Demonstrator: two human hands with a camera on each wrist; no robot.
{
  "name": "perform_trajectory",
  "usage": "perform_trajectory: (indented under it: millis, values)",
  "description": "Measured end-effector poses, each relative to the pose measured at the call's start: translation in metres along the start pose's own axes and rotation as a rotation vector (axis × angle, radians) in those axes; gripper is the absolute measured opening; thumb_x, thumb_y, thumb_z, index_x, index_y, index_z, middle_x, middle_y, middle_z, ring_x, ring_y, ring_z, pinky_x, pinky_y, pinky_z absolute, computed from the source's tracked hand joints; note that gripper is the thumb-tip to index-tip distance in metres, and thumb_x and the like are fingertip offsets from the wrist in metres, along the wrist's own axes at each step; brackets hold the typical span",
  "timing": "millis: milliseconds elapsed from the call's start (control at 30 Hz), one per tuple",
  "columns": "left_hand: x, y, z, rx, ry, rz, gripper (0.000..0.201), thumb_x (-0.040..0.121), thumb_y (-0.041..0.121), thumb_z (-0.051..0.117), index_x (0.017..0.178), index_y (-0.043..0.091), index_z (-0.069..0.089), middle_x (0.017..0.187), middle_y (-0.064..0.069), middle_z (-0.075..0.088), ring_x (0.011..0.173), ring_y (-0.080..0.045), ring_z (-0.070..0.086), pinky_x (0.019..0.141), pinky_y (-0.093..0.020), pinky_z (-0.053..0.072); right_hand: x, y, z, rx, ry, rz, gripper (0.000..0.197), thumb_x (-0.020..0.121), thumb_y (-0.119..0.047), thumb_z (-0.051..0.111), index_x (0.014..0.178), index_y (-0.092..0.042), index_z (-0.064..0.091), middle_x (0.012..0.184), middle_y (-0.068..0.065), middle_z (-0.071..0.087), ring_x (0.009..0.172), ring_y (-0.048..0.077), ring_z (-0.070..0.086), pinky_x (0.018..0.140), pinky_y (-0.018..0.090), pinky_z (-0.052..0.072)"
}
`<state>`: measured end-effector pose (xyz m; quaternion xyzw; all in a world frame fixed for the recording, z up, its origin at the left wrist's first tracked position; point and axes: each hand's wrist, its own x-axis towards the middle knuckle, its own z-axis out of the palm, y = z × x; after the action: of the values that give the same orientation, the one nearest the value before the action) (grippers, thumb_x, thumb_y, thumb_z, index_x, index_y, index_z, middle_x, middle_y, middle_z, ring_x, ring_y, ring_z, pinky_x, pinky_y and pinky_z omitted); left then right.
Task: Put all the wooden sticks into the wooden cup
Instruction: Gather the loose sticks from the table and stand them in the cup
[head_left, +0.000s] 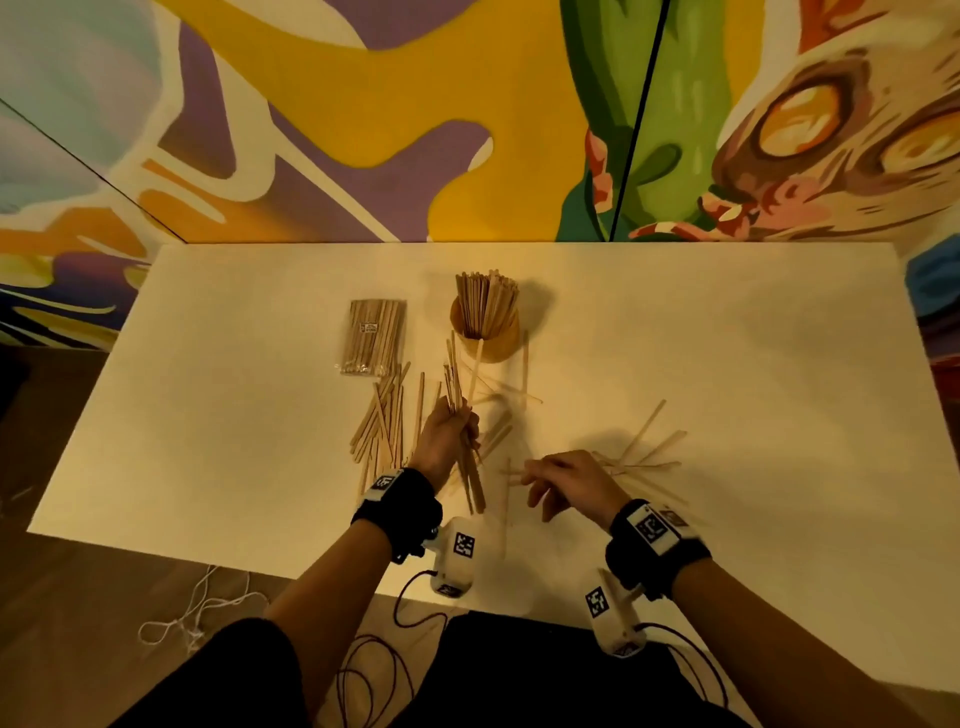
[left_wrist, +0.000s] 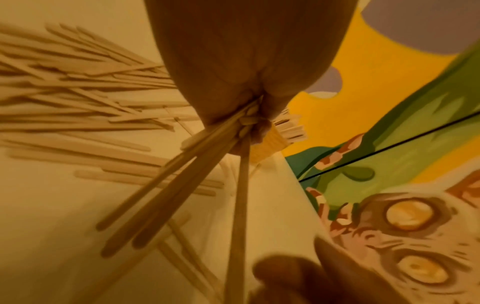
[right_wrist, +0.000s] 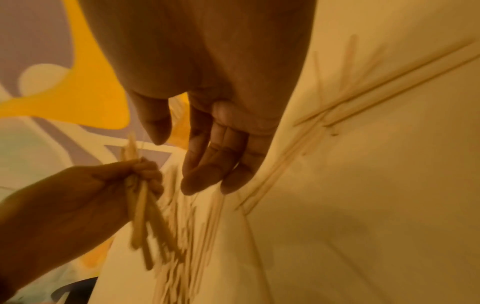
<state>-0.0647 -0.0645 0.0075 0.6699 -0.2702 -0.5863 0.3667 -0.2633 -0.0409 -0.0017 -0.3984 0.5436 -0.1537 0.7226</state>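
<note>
Left hand: my left hand (head_left: 445, 434) gripped a bundle of sticks (head_left: 460, 410) near their middles, ends splayed both ways.
Right hand: my right hand (head_left: 563, 480) hung relaxed and empty, fingers (right_wrist: 207, 164) loosely extended over the table (head_left: 727, 364).
Cup: the cup (head_left: 485, 332) stood at twelve o'clock from my left hand, already crowded with upright sticks.
Loose sticks: a heap (head_left: 382, 421) lay at nine o'clock of my left hand; a thinner scatter (head_left: 647, 452) lay at two o'clock of my right.
Packet: a wrapped pack (head_left: 373, 336) lay just left of the cup.
Handling: I judged them light, stiff, smooth and prone to fanning; best pinched at mid-length.
</note>
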Motion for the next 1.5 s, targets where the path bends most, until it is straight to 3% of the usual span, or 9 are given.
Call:
perform_trajectory:
  millis: [233,500,700,800,900,1067,1167,1367,1500]
  values:
    - [0.0,-0.004,-0.005,-0.286,-0.005,-0.055,0.017,0.102,0.008,0.039,0.086,0.012,0.043,0.069,-0.003,0.051,0.06,-0.014,0.05,0.059,-0.029,0.041,0.013,-0.026,0.047,-0.302,0.025,-0.152,0.014,0.087,-0.011,0.067,0.074,-0.008,0.07,0.063,0.005,0.067,0.041,0.007,0.053,0.049,0.026,0.045]
    - [0.016,0.006,-0.036,-0.501,0.0,-0.06,0.02,0.101,-0.001,0.032,0.091,0.011,0.046,0.07,-0.004,0.05,0.061,-0.014,0.051,0.057,-0.027,0.044,0.013,-0.029,0.051,-0.336,-0.003,-0.041,0.019,0.091,-0.011,0.064,0.08,0.001,0.072,0.067,0.01,0.07,0.047,0.016,0.062,0.054,0.025,0.051]
    - [0.016,0.003,-0.044,-0.356,-0.149,-0.086,0.022,0.096,-0.003,0.039,0.095,0.011,0.054,0.068,-0.002,0.054,0.059,-0.014,0.047,0.057,-0.026,0.04,0.015,-0.054,0.044,-0.158,0.033,-0.073,0.022,0.095,0.0,0.052,0.09,0.018,0.064,0.073,0.024,0.069,0.064,0.025,0.072,0.067,0.029,0.058]
    - [0.006,0.003,-0.034,-0.297,-0.225,-0.13,0.019,0.092,-0.005,0.043,0.092,0.009,0.057,0.065,-0.002,0.056,0.056,-0.014,0.048,0.056,-0.027,0.038,0.024,-0.072,0.052,-0.069,0.074,-0.116,0.015,0.091,0.003,0.059,0.079,0.01,0.064,0.075,0.027,0.069,0.071,0.034,0.073,0.072,0.037,0.06]
    - [0.0,0.004,-0.023,-0.3,-0.264,-0.154,0.018,0.095,-0.001,0.043,0.088,0.008,0.057,0.065,-0.004,0.058,0.055,-0.015,0.053,0.053,-0.027,0.04,0.029,-0.08,0.059,-0.04,0.168,-0.112,0.009,0.086,0.005,0.064,0.079,0.0,0.065,0.077,0.025,0.07,0.07,0.038,0.072,0.064,0.035,0.061]
    - [0.002,-0.001,-0.022,-0.189,-0.36,-0.082,0.03,0.101,0.033,0.046,0.098,0.005,0.057,0.073,-0.009,0.06,0.066,-0.021,0.058,0.062,-0.031,0.046,0.03,-0.086,0.067,-0.176,0.196,-0.084,0.009,0.085,0.001,0.064,0.083,0.01,0.064,0.07,0.027,0.07,0.061,0.037,0.071,0.056,0.036,0.059]
    - [-0.001,0.001,-0.02,-0.08,-0.398,-0.073,0.03,0.103,0.034,0.04,0.098,0.006,0.052,0.062,-0.005,0.05,0.053,-0.015,0.047,0.05,-0.025,0.038,0.032,-0.085,0.067,-0.322,0.185,-0.064,0.009,0.081,0.001,0.061,0.082,0.01,0.062,0.065,0.021,0.07,0.052,0.028,0.069,0.048,0.031,0.052]
    - [0.001,-0.001,-0.028,-0.049,-0.396,-0.145,0.031,0.105,0.03,0.034,0.091,0.009,0.052,0.061,-0.001,0.049,0.05,-0.01,0.043,0.048,-0.023,0.038,0.032,-0.082,0.057,-0.413,0.054,-0.083,0.008,0.085,-0.012,0.067,0.084,-0.005,0.068,0.068,0.011,0.072,0.051,0.019,0.066,0.047,0.024,0.046]
    - [0.0,0.003,-0.04,0.047,-0.503,-0.229,0.025,0.102,0.032,0.043,0.081,0.018,0.045,0.059,0.005,0.037,0.048,-0.009,0.03,0.046,-0.022,0.03,0.039,-0.082,0.031,-0.241,0.293,-0.124,0.019,0.093,-0.021,0.06,0.089,-0.003,0.066,0.072,0.014,0.071,0.056,0.029,0.067,0.049,0.029,0.044]
